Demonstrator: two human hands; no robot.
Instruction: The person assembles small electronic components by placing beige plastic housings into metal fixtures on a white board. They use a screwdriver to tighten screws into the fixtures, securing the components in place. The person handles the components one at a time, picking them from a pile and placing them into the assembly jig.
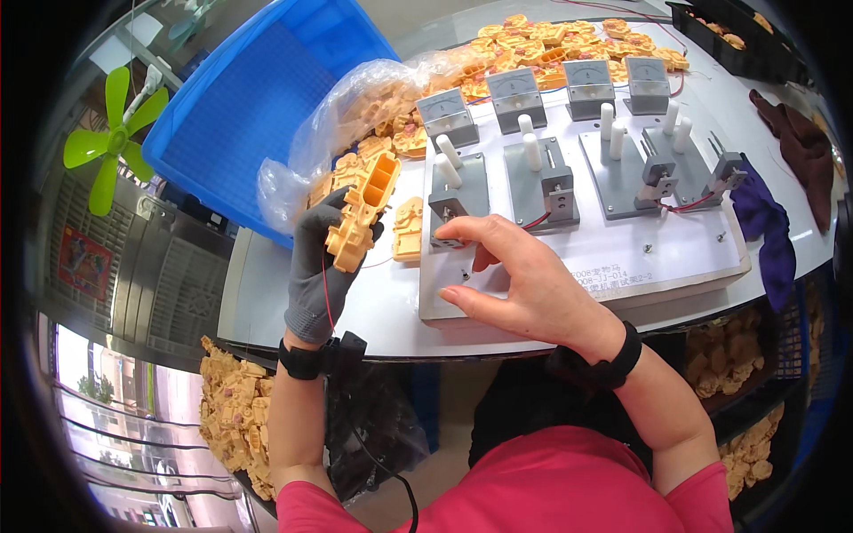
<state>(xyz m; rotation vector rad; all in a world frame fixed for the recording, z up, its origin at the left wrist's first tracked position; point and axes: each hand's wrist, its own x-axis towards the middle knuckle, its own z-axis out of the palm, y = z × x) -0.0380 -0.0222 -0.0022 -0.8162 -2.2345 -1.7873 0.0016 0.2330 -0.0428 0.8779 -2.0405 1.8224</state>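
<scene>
Left hand: in a grey knit glove (308, 275), closed around a yellow-orange plastic part (378, 182), fingers behind it and the part's near face bare.
Held part: tilted, its upper end rising above the grip and leaning right, its lower end beside the palm; it hangs over the table, left of the white board (613, 244).
Part's shape: open rectangular compartments at the top, knobby moulded contours lower down, a smooth matt look.
Red wire: a thin strand (326, 289) runs down across the glove.
Right hand: bare (533, 284), thumb and forefinger spread with a gap between; the forefinger tip is at the leftmost grey fixture (475, 191), though contact cannot be told.
Fixtures: four grey plates with paired white round posts (447, 169) and small metal blocks.
Meters: four boxy grey dial gauges (515, 93) behind the fixtures.
Loose part: one yellow piece (409, 229) just left of the board.
Table: white, smooth (267, 298), with a heap of similar parts (551, 44) and a crinkled clear bag (324, 133).
Around: blue plastic bin (258, 107), green-bladed fan (117, 140), purple cloth (769, 235).
</scene>
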